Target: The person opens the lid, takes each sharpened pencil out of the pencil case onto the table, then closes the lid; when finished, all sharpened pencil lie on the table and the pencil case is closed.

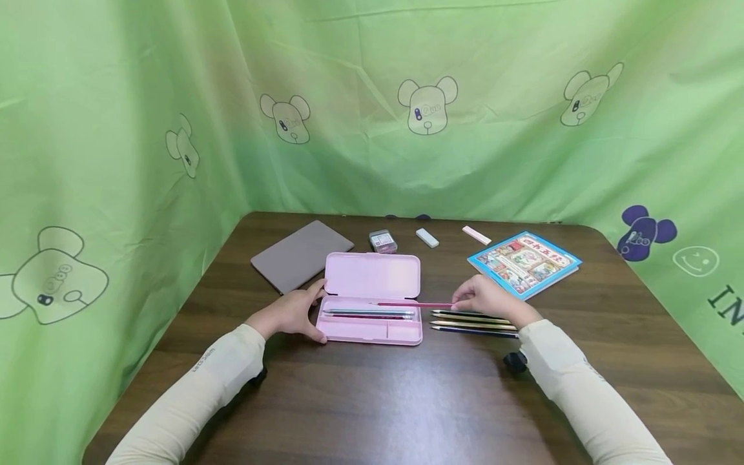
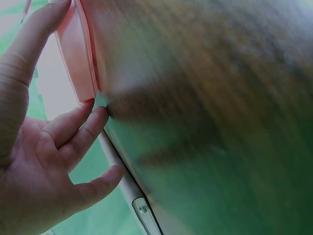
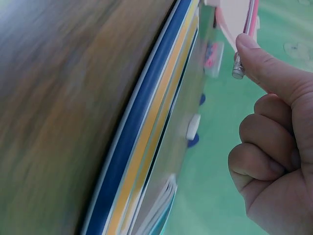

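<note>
A pink pencil case (image 1: 347,333) lies with its lid (image 1: 372,274) raised, several pencils (image 1: 367,312) in its long compartment. My left hand (image 1: 294,312) holds the case's left end, thumb at the front corner and fingers towards the hinge side. In the left wrist view, fingertips touch the case's edge. Between thumb and forefinger, my right hand (image 1: 487,298) pinches a red pencil (image 1: 418,304) near its metal-capped end (image 3: 237,69). That pencil points left, its tip over the case. Below this hand, several dark and gold pencils (image 1: 473,325) lie side by side on the table.
A closed grey laptop (image 1: 302,255) lies behind my left hand. At the back are a small clear box (image 1: 383,241), a white eraser (image 1: 427,237) and a narrow pink-and-white block (image 1: 476,235). A blue-edged book (image 1: 526,261) lies beyond my right hand. Green curtains surround the brown table (image 1: 372,400).
</note>
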### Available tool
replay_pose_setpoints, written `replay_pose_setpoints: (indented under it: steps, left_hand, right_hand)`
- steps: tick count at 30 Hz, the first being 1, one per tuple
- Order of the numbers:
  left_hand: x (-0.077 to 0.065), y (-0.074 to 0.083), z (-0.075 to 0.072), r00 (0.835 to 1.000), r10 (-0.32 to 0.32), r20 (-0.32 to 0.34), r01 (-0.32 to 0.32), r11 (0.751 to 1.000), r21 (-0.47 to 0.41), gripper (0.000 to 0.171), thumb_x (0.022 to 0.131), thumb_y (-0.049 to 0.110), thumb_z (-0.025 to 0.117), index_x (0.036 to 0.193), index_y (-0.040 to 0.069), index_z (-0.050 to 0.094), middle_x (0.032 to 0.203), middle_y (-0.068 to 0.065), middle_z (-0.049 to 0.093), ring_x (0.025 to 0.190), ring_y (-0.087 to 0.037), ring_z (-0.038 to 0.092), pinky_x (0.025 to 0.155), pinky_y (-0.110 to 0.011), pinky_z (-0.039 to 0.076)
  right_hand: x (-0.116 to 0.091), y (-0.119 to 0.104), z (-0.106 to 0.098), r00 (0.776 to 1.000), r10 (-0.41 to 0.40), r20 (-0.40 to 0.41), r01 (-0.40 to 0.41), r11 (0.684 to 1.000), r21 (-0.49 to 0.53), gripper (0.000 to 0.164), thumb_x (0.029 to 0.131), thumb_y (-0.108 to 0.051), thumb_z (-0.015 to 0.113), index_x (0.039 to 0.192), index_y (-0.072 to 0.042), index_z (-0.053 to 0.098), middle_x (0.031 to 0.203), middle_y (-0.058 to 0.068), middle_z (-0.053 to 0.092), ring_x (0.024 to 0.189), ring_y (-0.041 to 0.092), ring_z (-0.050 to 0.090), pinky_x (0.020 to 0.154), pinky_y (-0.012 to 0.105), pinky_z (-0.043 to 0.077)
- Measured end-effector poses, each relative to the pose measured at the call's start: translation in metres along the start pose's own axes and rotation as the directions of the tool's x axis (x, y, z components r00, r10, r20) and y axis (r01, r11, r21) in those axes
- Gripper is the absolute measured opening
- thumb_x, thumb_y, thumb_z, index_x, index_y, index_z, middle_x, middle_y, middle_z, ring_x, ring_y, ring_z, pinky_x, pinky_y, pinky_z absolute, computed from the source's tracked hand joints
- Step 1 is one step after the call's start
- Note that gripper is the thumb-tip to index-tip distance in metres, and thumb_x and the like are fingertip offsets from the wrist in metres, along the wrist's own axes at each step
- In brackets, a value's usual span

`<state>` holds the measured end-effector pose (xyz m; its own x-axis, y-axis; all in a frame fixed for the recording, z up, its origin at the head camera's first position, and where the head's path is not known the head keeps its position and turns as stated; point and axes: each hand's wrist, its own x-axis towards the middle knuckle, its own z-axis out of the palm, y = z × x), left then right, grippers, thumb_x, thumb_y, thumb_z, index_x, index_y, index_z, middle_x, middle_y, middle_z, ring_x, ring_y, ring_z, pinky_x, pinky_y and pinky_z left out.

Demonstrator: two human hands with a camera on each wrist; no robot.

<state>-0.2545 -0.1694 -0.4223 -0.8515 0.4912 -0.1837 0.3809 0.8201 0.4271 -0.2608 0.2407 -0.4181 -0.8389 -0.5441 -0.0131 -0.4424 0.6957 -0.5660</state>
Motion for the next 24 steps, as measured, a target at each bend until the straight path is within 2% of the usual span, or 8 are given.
replay_pose_setpoints:
  steps: [7,15,18,24]
  left_hand:
    - [0.001,0.000,0.000,1.000,0.008,0.001,-0.008,1.000,0.008,0.121,0.057,0.046,0.085,0.146,0.004,0.015,0.133,-0.004,0.054,0.118,-0.024,0.052,0.099,-0.043,0.040]
    - [0.000,0.001,0.000,1.000,0.016,0.002,-0.016,1.000,-0.001,0.120,0.057,0.044,0.085,0.146,0.004,0.015,0.133,-0.005,0.054,0.117,-0.024,0.052,0.100,-0.043,0.040]
    - [0.001,0.000,0.000,1.000,0.017,0.003,-0.017,1.000,0.001,0.120,0.057,0.045,0.085,0.146,0.004,0.015,0.135,-0.005,0.053,0.118,-0.025,0.052,0.100,-0.043,0.040]
    - [0.001,-0.002,0.000,1.000,0.018,0.001,-0.018,1.000,0.003,0.121,0.058,0.046,0.085,0.147,0.005,0.014,0.136,-0.006,0.051,0.119,-0.025,0.052,0.101,-0.044,0.039]
  right_hand:
    - [-0.025,0.014,-0.014,1.000,0.027,-0.010,-0.027,1.000,0.009,0.010,0.082,-0.018,0.069,0.078,-0.010,0.071,0.076,-0.001,0.070,0.064,-0.001,0.051,0.060,0.021,0.045]
    - [-0.055,0.025,-0.026,0.998,0.063,0.019,-0.063,0.998,0.011,0.011,0.082,-0.018,0.069,0.077,-0.009,0.071,0.072,0.002,0.068,0.059,-0.002,0.047,0.055,0.020,0.043]
    - [-0.067,0.030,-0.028,0.997,0.072,0.024,-0.072,0.997,-0.001,0.010,0.082,-0.018,0.069,0.076,-0.010,0.071,0.069,-0.001,0.067,0.059,-0.003,0.045,0.055,0.020,0.041]
    - [-0.087,0.037,-0.029,0.988,0.148,0.040,-0.147,0.989,-0.010,0.011,0.080,-0.021,0.071,0.076,-0.011,0.071,0.068,-0.006,0.065,0.060,-0.004,0.045,0.055,0.019,0.041]
